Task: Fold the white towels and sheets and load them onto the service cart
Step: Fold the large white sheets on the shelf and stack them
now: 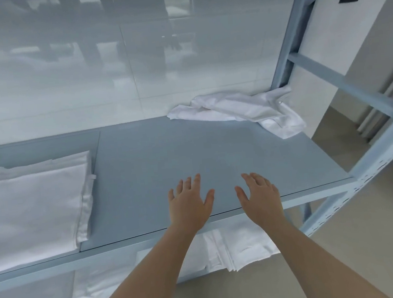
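Hands: left hand (189, 204) and right hand (259, 194) hover, fingers spread, holding nothing.
Next: reach the crumpled sheet (240, 110), pinch its corners, spread it flat.

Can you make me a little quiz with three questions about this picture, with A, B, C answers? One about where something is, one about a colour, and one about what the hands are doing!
1. Where is the crumpled white cloth?
A. At the far right corner of the shelf
B. Under the left hand
C. On the floor

2. What colour is the shelf top?
A. Red
B. Blue-grey
C. Yellow

3. What are the two hands doing?
A. Gripping a towel
B. Making fists
C. Spread open, holding nothing

Answers:
1. A, the crumpled cloth lies at the back right, by the rack's post.
2. B, the bare shelf surface is blue-grey all over.
3. C, the left hand and right hand have straight fingers over the front of the shelf, far from the folded stack on the left.
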`<control>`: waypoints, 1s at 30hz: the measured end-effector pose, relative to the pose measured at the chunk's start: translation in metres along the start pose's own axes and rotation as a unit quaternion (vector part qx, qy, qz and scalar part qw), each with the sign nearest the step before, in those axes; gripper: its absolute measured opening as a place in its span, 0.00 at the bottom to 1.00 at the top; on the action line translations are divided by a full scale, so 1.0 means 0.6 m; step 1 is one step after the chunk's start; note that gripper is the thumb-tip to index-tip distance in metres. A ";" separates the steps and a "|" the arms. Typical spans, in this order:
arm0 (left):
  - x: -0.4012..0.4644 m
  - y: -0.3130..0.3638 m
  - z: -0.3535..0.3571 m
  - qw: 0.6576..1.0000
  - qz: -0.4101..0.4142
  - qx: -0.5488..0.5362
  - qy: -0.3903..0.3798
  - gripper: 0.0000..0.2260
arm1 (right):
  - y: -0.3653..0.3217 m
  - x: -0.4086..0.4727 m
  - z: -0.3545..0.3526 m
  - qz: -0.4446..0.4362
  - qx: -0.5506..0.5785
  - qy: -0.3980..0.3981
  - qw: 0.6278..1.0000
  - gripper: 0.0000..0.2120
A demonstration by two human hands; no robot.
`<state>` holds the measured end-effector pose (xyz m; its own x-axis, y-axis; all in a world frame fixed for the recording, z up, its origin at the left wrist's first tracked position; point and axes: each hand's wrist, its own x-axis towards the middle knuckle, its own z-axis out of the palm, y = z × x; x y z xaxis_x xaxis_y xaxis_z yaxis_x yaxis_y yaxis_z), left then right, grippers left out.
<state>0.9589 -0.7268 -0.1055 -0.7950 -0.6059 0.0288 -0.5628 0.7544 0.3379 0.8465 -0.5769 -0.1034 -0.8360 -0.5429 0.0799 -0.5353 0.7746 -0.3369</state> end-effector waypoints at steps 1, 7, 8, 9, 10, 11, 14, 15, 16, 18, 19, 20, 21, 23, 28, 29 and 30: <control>0.006 0.010 0.003 1.000 0.000 0.001 -0.001 0.30 | 0.010 0.005 -0.002 0.000 -0.002 -0.003 1.000 0.24; 0.077 0.053 0.020 1.000 0.000 0.001 0.008 0.30 | 0.057 0.071 -0.008 -0.002 -0.015 -0.008 1.000 0.24; 0.092 0.059 0.024 1.000 0.001 0.001 0.007 0.30 | 0.062 0.087 -0.008 -0.002 -0.019 -0.010 1.000 0.24; 0.108 0.065 0.028 1.000 0.002 0.003 0.005 0.31 | 0.067 0.103 -0.009 -0.001 -0.022 -0.012 1.000 0.24; 0.124 0.071 0.032 1.000 0.005 0.005 0.001 0.31 | 0.073 0.119 -0.011 0.002 -0.024 -0.014 1.000 0.24; 0.141 0.079 0.037 1.000 0.006 0.007 -0.002 0.31 | 0.080 0.135 -0.012 0.004 -0.026 -0.017 1.000 0.24; 0.188 0.104 0.047 1.000 0.018 0.008 -0.004 0.31 | 0.104 0.182 -0.019 0.013 -0.029 -0.016 0.999 0.24; 0.202 0.112 0.049 1.000 0.023 0.011 -0.004 0.31 | 0.112 0.197 -0.022 0.018 -0.027 -0.015 0.999 0.24; 0.215 0.119 0.050 0.999 0.029 0.015 -0.002 0.31 | 0.119 0.211 -0.025 0.023 -0.026 -0.014 0.999 0.24; 0.239 0.132 0.049 0.999 0.038 0.022 0.001 0.32 | 0.133 0.237 -0.030 0.033 -0.021 -0.013 0.999 0.24; 0.250 0.139 0.048 0.999 0.041 0.024 0.002 0.32 | 0.138 0.248 -0.032 0.035 -0.017 -0.011 0.999 0.24; 0.259 0.146 0.048 0.999 0.042 0.025 0.004 0.32 | 0.144 0.258 -0.033 0.034 -0.013 -0.009 0.999 0.24; 0.267 0.155 0.049 0.999 0.042 0.026 0.005 0.31 | 0.150 0.266 -0.034 0.032 -0.011 -0.009 0.999 0.24; 0.280 0.174 0.054 0.999 0.040 0.029 0.005 0.31 | 0.164 0.281 -0.036 0.026 -0.011 -0.008 1.000 0.24; 0.306 0.233 0.088 0.999 0.029 0.035 -0.002 0.32 | 0.215 0.328 -0.045 0.004 -0.011 -0.003 1.000 0.24; 0.311 0.248 0.097 0.999 0.023 0.038 -0.003 0.32 | 0.228 0.338 -0.048 -0.006 -0.013 -0.001 1.000 0.24; 0.316 0.263 0.107 0.999 0.016 0.040 -0.003 0.32 | 0.243 0.348 -0.051 -0.017 -0.014 0.000 1.000 0.23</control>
<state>0.7046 -0.7065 -0.1070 -0.8139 -0.5800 0.0335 -0.5532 0.7913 0.2605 0.5904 -0.5676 -0.1073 -0.8167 -0.5699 0.0906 -0.5672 0.7640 -0.3076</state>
